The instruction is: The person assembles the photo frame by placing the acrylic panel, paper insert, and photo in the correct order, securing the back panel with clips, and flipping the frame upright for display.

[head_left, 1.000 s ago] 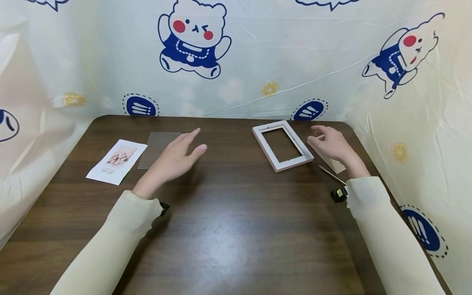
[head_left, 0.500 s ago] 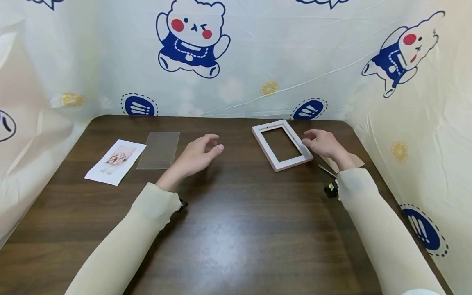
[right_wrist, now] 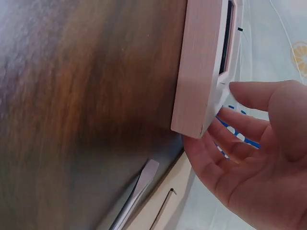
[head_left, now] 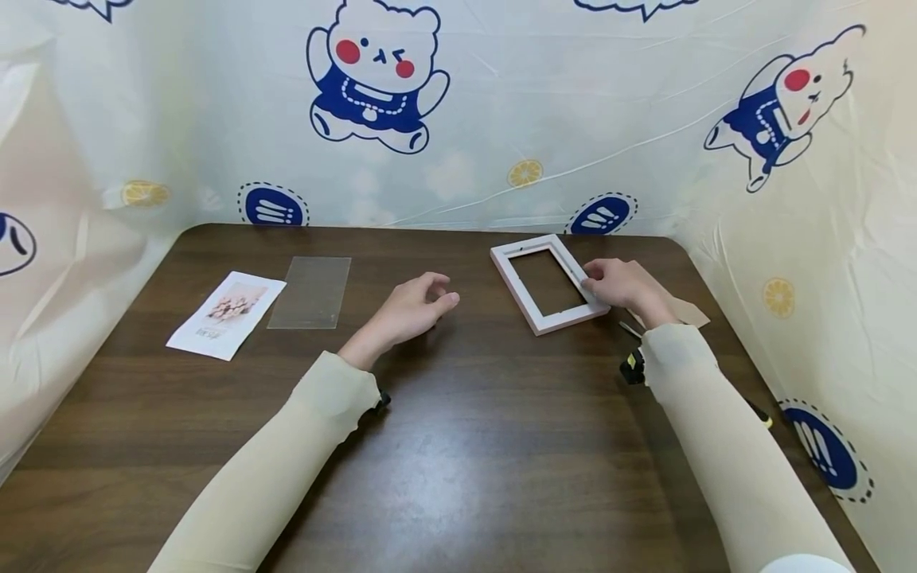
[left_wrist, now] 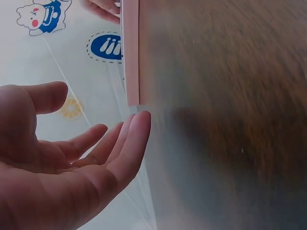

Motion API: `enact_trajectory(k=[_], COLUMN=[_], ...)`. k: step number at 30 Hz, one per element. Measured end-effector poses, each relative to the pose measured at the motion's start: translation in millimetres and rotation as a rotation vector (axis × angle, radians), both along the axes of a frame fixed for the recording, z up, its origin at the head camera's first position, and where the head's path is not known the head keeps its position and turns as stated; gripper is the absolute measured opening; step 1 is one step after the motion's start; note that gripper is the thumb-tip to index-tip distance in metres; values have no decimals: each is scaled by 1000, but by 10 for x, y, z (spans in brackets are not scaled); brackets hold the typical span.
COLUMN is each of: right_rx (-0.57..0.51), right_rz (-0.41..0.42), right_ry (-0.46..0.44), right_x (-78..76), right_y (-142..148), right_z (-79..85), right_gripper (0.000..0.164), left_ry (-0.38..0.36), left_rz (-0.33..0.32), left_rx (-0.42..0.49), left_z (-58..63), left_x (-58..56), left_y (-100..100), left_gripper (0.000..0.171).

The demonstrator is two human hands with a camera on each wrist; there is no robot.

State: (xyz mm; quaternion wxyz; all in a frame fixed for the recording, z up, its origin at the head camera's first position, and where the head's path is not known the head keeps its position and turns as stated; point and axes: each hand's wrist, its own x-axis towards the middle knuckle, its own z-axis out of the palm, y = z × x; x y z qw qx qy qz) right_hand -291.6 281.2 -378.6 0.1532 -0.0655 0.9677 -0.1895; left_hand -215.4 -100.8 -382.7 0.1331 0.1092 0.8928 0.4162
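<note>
Right hand (head_left: pixel 626 288) has moved onto white frame (head_left: pixel 520 288), gripping its right edge. Left hand (head_left: pixel 410 310) has swung toward it, fingers loosely curved, empty. Frame's unmoved, far right on desk (head_left: pixel 458 398); hold looks one-handed so far.

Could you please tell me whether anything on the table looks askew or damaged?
Nothing looks damaged. The white frame sits askew on the table, not square with its far edge, and holds no picture; the printed sheet also slants beside the clear sheet.
</note>
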Motion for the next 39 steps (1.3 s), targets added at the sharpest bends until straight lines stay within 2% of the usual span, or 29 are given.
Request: enact_trajectory(k=[5,11,20,26,39], right_rx=[-63,-75,-92,-65,-3], right_rz=[2,-5,29,22,38], right_ry=[-40,-65,-24,-31,16], right_x=[-32,5,66,103,140], right_y=[-25,-80,-194,-273,-439], right_z=[-52,-24,-29,-50,-46], right_gripper=[50,49,48,48,48], left_ry=[-17,-26,-50,-59,-76], left_rz=[-11,-18,-26,-21,-4], left_rx=[-6,-10,13,9,12], left_z=[-30,-54,-71,-93,-92], left_x=[-14,-28,-11,-13,-16], left_y=[48,72,89,90,92], left_gripper=[61,62,60,61,61])
